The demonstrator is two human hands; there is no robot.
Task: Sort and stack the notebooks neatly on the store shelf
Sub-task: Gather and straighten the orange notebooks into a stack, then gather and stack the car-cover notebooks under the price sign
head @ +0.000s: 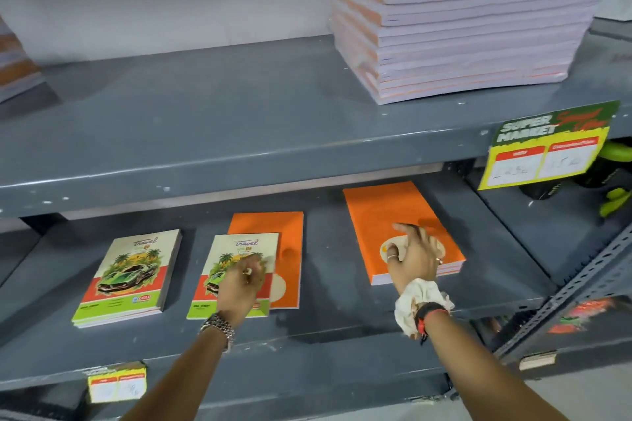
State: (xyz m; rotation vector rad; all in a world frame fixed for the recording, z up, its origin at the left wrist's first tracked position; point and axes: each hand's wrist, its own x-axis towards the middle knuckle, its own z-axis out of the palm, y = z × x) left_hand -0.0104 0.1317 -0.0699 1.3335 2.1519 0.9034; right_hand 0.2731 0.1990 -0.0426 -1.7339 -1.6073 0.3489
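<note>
On the lower shelf [328,290] a small stack of travel notebooks [130,277] with a green car cover lies at the left. In the middle, one travel notebook [219,249] lies askew over an orange notebook [273,232]. My left hand [239,284] is on that travel notebook with fingers curled onto its cover. To the right sits a low stack of orange notebooks [383,212], turned slightly. My right hand [413,256] lies flat on top of it, fingers spread.
The upper shelf [205,106] carries a tall stack of orange-edged notebooks [461,41] at the right and part of another pile [17,68] at the far left. A yellow price tag [543,154] hangs from its front edge. Green and black items [615,154] sit at the right.
</note>
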